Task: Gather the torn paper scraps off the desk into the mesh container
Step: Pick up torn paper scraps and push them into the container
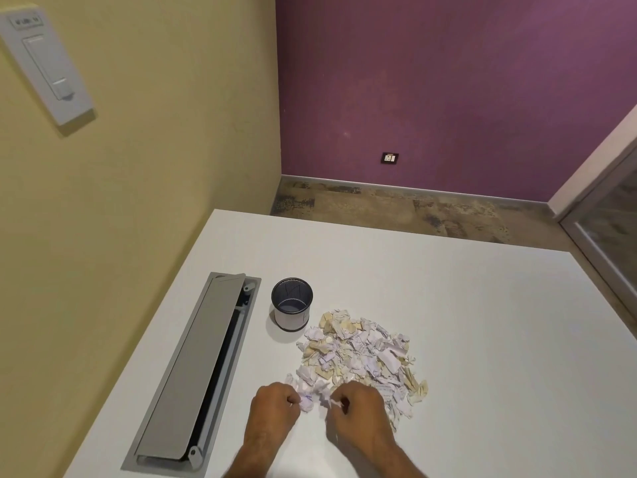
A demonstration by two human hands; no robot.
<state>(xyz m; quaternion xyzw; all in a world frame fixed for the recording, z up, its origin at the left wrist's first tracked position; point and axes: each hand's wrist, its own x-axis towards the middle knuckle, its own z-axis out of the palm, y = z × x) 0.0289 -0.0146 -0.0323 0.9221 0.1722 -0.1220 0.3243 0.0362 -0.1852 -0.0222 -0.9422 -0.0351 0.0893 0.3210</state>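
A heap of torn white and beige paper scraps lies on the white desk. A black mesh container stands upright just beyond the heap's far left corner, and it looks empty inside. My left hand sits at the heap's near edge, its fingers pinched on a crumpled white scrap. My right hand is beside it, fingers closed on another white scrap at the heap's near edge. The hands are a few centimetres apart.
A long grey cable hatch is set into the desk at the left, its lid partly raised. A yellow wall borders the desk's left edge. Beyond the far edge are the floor and a purple wall.
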